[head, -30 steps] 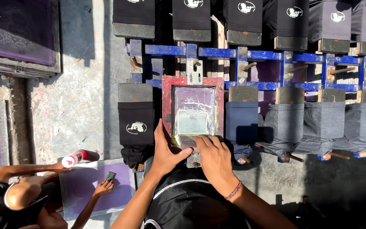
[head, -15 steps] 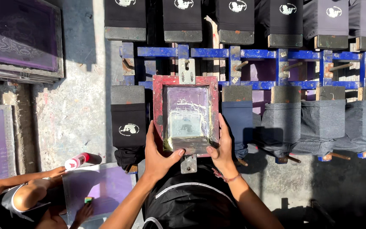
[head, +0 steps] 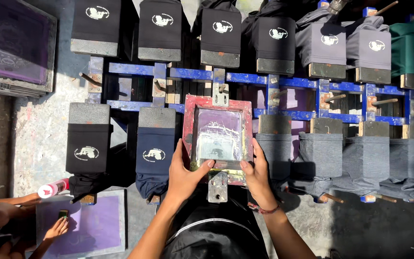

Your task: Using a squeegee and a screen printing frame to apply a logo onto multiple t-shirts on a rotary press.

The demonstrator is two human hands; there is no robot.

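Head view, looking straight down: I've got a blue steel printing rack over a paint-spattered concrete floor, hard sunlight on the left side, deep shadow at the lower right. Two rows of pallets run along the rack, each dressed with a garment: black shirts with a small white print along the far rail, grey shirts toward the near rail's right end.

My left hand is clamped on the left edge of the red-framed printing screen, thumb laid over its near rail. My right hand grips the right edge the same way, fingers wrapped under. The screen sits flat on a pallet at the middle of the near rail, just right of a navy shirt.

At the lower left edge another person's hand rests on a purple screen lying on the floor; a pink-and-white bottle lies near it.

What's under my screen is hidden by the mesh. The squeegee, if there, I can't make out. The far pallets are cut off at the top edge, and the other person is mostly out of frame.
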